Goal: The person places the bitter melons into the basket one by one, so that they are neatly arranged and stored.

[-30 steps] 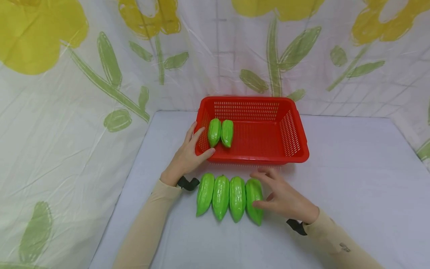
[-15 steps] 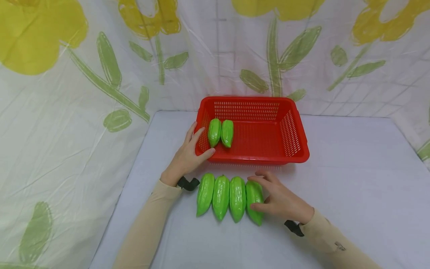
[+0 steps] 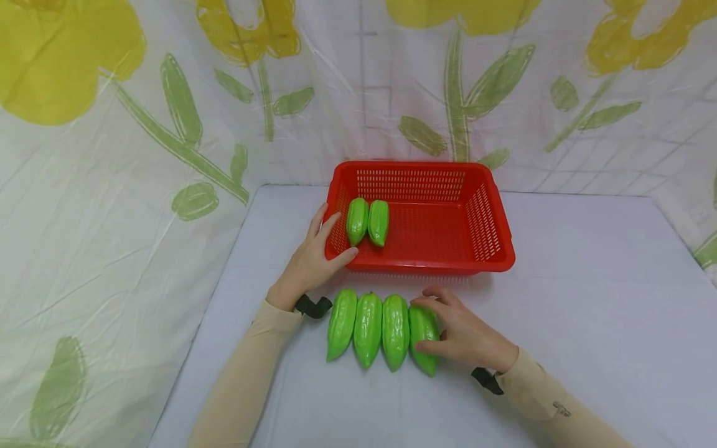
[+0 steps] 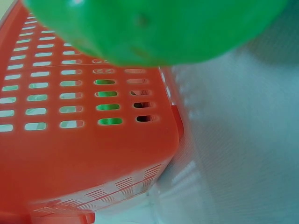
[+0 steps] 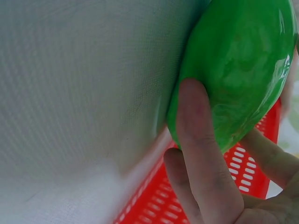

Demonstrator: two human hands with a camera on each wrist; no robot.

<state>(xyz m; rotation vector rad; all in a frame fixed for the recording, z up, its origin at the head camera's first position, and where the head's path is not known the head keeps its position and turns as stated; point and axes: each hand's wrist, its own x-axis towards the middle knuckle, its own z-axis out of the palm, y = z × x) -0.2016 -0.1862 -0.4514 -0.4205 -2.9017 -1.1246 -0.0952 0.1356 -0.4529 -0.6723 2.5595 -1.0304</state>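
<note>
My left hand (image 3: 309, 260) holds the near left corner of a red plastic basket (image 3: 437, 269), its thumb on the front rim and fingers along the left side. Two glossy green ridged fruits, a left one (image 3: 357, 222) and a right one (image 3: 378, 223), lie inside there. In front of the basket several more pointed green fruits stand side by side in a row. My right hand (image 3: 470, 333) grips the rightmost green fruit (image 3: 424, 326) between thumb and fingers. The right wrist view shows a finger (image 5: 194, 112) pressed along this fruit (image 5: 243, 70).
The other fruits of the row, a left one (image 3: 342, 323), a middle one (image 3: 368, 330) and another (image 3: 395, 333), lie close together on the white-covered table (image 3: 588, 280). Behind the basket hangs a flower-patterned curtain (image 3: 347, 81).
My right hand has shifted slightly left and drawn its thumb and fingers in around the rightmost green fruit. The left hand and basket have stayed put.
</note>
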